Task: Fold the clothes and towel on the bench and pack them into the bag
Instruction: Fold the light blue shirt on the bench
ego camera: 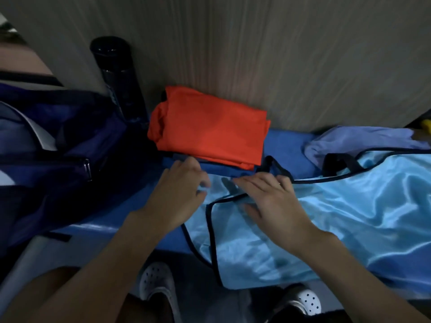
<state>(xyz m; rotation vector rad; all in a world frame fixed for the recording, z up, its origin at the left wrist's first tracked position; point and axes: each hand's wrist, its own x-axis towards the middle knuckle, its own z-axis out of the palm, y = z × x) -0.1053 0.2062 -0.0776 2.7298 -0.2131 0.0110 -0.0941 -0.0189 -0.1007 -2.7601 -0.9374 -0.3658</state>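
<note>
Garment in work: shiny light-blue satin garment with black edging (349,206), spread over the near right of the blue bench (286,141), its near edge hanging over the front.
Right hand (272,197): fingers straight, laid flat on the garment's left end, apparently pinning the slippery cloth for a fold.
Left hand (179,190): at the garment's left edge, fingers curled. Blur hides whether it pinches cloth.
Folded item: orange fabric garment folded into a rectangle (210,127), far centre against the wall, likely parked clear of the working area.
Awaiting: crumpled lavender cloth (356,141), far right.
Bag: dark navy fabric bag (58,141), left, just beside the orange garment, handy for packing.
Other: dark cylindrical bottle (119,78), upright, far left.
</note>
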